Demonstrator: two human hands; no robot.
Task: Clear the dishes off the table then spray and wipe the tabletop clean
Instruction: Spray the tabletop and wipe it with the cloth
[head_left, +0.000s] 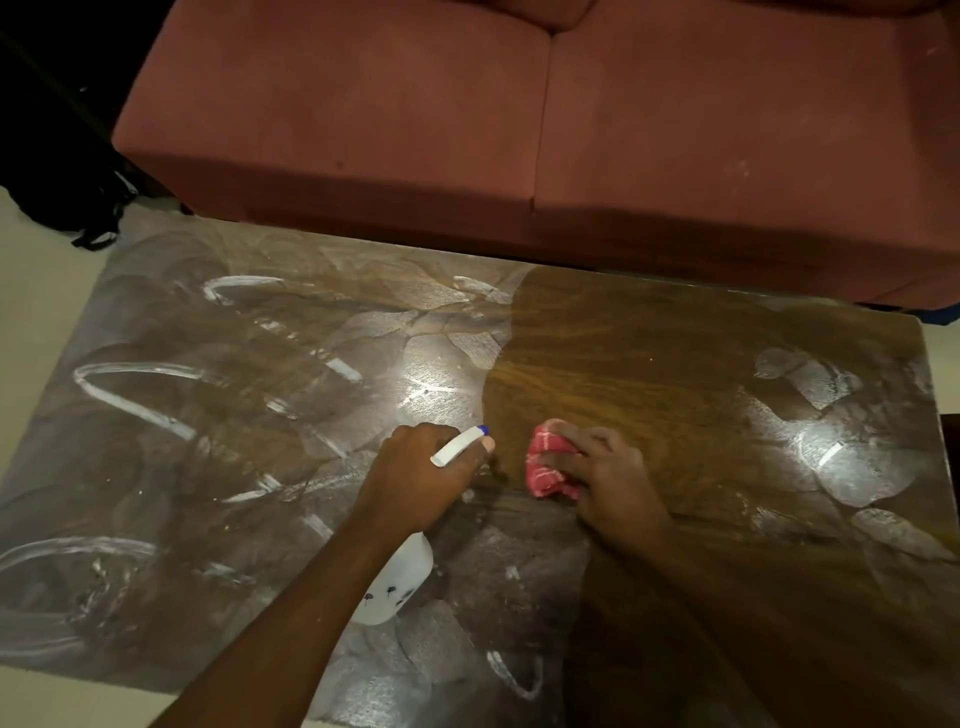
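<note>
Two bare forearms, no sleeves, no jewellery

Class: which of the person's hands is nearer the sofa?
Right, narrowly. The right hand presses the cloth mid-table, slightly closer to the sofa than the left hand holding the bottle.

A: Left hand (415, 475)?
B: Wrapped round spray bottle (397, 582), white nozzle (460, 446) poking out past the knuckles, blue tip. Bottle body hanging below the wrist, over the table (675, 353).
A: Right hand (605, 475)?
B: Just beside the left, pressing a pink cloth (548, 465) flat on the wood, fingers on top.
A: Surface?
B: Clean brown wood beyond the right hand. White smeary streaks (140, 387) left of the left hand, more patches far right.
A: Background?
B: Red sofa (519, 119) beyond the table.
</note>
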